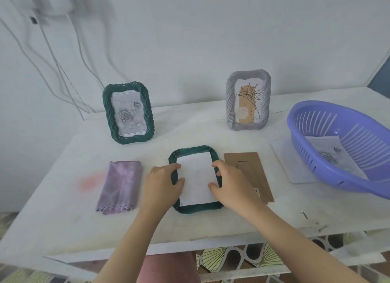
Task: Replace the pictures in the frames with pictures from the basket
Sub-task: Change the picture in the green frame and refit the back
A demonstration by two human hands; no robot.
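Both left hand [164, 183] and right hand [230, 184] grip face-down frame [198, 209], seating picture [195, 177]; backing board [253, 168] off, standing frames [128, 111] likely pending.

Wall [190, 29]: plain white, matt, spanning the full rear of the view. Several pale cables [55, 60] run down its left part from a blurred white fitting [50, 2] at the top left corner. Table [52, 209]: white top set against the wall, its surface scuffed, with a faint pink stain [90, 182] on the left part and dark marks near the front right edge. Floor [232, 259]: visible below the table's front edge, with a yellow-and-white fan pattern. A dark panel [381, 78] shows at the right edge. Lighting: soft and even, with weak shadows.
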